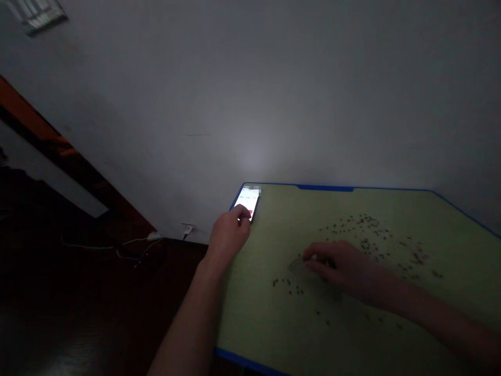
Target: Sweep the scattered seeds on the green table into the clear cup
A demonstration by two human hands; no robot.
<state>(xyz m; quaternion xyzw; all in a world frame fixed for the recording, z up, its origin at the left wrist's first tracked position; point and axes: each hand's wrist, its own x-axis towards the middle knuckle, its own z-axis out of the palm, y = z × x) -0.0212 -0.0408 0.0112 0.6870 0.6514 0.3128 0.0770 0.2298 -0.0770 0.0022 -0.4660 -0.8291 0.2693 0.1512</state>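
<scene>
My left hand is at the lower end of a lit phone, fingers curled, with fingertips over a red button on its screen. The phone lies at the table's far left corner and shows a running-time style display. My right hand is low over the table, thumb and fingers pinched together. A faint thin curved strand shows at its fingertips; the dim light blurs what it is. Many tiny dark bead-like bits lie scattered beyond that hand, and a smaller group lies nearer on its left.
The pale green tabletop has a blue edge and stands against a grey wall. On the left, a plugged-in charger and white cables are near the dark floor. The room is dim.
</scene>
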